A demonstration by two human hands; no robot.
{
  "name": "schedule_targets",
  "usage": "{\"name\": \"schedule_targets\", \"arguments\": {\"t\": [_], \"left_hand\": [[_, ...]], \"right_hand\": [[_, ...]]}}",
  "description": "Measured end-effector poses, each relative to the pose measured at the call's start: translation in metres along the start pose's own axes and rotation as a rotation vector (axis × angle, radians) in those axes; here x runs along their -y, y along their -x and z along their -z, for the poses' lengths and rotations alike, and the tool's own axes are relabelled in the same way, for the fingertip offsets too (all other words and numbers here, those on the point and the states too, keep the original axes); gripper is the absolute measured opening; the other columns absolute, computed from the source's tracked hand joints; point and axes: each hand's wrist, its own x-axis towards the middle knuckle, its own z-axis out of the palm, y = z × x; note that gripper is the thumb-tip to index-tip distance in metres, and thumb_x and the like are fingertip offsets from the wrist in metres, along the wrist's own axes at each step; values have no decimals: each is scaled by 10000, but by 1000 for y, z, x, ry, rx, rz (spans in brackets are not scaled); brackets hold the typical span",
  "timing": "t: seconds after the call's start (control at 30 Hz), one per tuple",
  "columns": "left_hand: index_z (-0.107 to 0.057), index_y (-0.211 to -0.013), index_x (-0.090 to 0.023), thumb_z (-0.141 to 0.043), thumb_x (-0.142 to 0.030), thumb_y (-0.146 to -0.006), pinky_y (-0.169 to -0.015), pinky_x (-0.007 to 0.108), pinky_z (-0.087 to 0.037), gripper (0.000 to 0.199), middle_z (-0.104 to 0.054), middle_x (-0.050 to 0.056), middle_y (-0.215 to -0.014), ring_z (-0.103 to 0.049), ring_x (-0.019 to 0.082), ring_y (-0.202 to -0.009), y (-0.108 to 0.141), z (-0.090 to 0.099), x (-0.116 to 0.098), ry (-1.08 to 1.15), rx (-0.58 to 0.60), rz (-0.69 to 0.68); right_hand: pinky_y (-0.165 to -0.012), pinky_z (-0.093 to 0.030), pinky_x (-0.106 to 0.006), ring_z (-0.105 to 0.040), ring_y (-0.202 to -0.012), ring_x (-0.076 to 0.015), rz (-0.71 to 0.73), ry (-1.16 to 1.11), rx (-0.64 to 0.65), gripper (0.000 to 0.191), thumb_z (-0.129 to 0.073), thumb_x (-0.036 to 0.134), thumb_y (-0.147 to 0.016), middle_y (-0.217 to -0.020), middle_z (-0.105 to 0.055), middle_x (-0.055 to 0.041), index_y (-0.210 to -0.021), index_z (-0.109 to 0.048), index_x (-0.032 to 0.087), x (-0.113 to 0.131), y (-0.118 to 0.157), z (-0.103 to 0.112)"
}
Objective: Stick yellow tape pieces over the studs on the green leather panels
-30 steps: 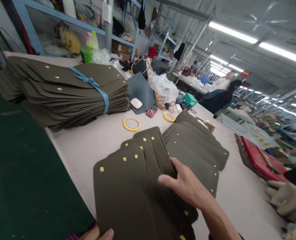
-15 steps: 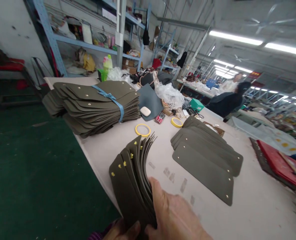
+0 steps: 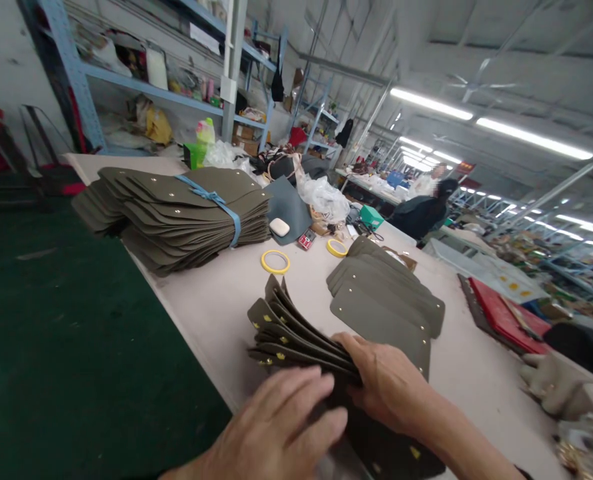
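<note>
Down at the near table (image 3: 211,300) edge, a fanned stack of olive flaps (image 3: 289,330) lies gripped by the right hand (image 3: 386,380), fingers curled on it; the left hand (image 3: 276,430) lies spread flat over its near end. Right of it, more flaps (image 3: 383,300); far left, a tied bundle (image 3: 176,207).

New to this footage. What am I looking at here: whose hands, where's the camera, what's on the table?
No machine: a person at work, filmed by a camera on their head that looks forward and down. The left hand and right hand both press on a fanned stack of olive-green panels with small yellow tabs, lying on the pale table. Beside it lies a second spread of panels; farther back, a large bundle tied with a blue strap, and two yellow tape rolls. Another person sits in the background.
</note>
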Motion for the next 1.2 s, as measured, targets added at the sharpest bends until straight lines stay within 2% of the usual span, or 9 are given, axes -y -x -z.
{"name": "schedule_targets", "arguments": {"t": [0.13, 0.23, 0.33, 0.43, 0.57, 0.7, 0.87, 1.0, 1.2], "left_hand": [[-356, -1400, -94, -603, -335, -837, -1117, 543, -246, 660, -399, 214, -1433, -326, 361, -1352, -75, 21, -8, -487, -78, -86], [-453, -1295, -35, -647, -352, -798, -1082, 562, -254, 620, -552, 252, -1251, -492, 373, -1205, -110, 25, -9, -626, 34, -74], [-585, -1036, -96, -745, -353, -697, -971, 527, -368, 454, -668, 146, -929, -631, 308, -909, -125, 24, -2, -599, 179, -58], [-572, -901, -151, -767, -278, -661, -785, 424, -454, 334, -651, 86, -822, -631, 269, -780, -129, 23, 7, -573, 170, -104], [-557, -929, -170, -797, -250, -626, -680, 360, -450, 395, -637, 74, -844, -620, 264, -772, -132, 24, 5, -606, 204, -81], [-551, -1015, -170, -821, -302, -607, -732, 366, -448, 506, -640, 79, -922, -612, 271, -845, -135, 22, -9, -621, 301, -36], [-524, -1140, -148, -801, -293, -637, -793, 391, -441, 592, -634, 103, -1012, -599, 282, -911, -137, 20, -17, -640, 361, -37], [-505, -1182, -155, -769, -267, -664, -809, 377, -428, 592, -632, 98, -1035, -594, 274, -934, -138, 20, -10, -620, 348, -5], [-515, -1146, -171, -672, -156, -681, -745, 384, -423, 492, -636, 86, -981, -596, 272, -875, -137, 16, -1, -610, 285, -57]], "right_hand": [[-787, -455, -309, -643, -950, -254, -46, -11, -64, 459, -577, 161, -713, -1035, -676, -108, -1169, -524, 167, -3, 2, -20], [-839, -461, -373, -631, -965, -287, -116, -15, -93, 442, -617, 216, -738, -1018, -675, -134, -1165, -539, 133, 0, 9, -21], [-892, -444, -454, -614, -981, -313, -151, -66, -166, 439, -679, 312, -733, -1039, -674, -125, -1133, -583, 157, -8, 29, -20], [-1028, -356, -491, -504, -1196, -322, -236, -268, -432, 582, -674, 451, -754, -1271, -585, -120, -1263, -532, 206, -35, 64, -39], [-1091, -303, -481, -394, -1335, -269, -546, -887, -965, 615, -351, 541, -927, -1473, -393, -137, -1430, -340, 187, -76, 101, -97], [-1131, -244, -461, -336, -1376, -237, -673, -1469, -1267, 748, -266, 664, -896, -1495, -362, -126, -1452, -318, 167, -74, 82, -142], [-1101, -298, -466, -434, -1308, -244, -483, -1675, -1223, 679, -367, 655, -884, -1414, -487, -97, -1385, -454, 207, -44, 36, -140], [-1126, -257, -460, -383, -1346, -225, -505, -1632, -1342, 695, -319, 665, -893, -1437, -461, -85, -1406, -426, 209, -41, 28, -134], [-1153, -193, -447, -350, -1367, -216, -376, -1664, -1157, 685, -324, 661, -898, -1483, -395, -77, -1407, -420, 213, -45, 31, -136]]}}
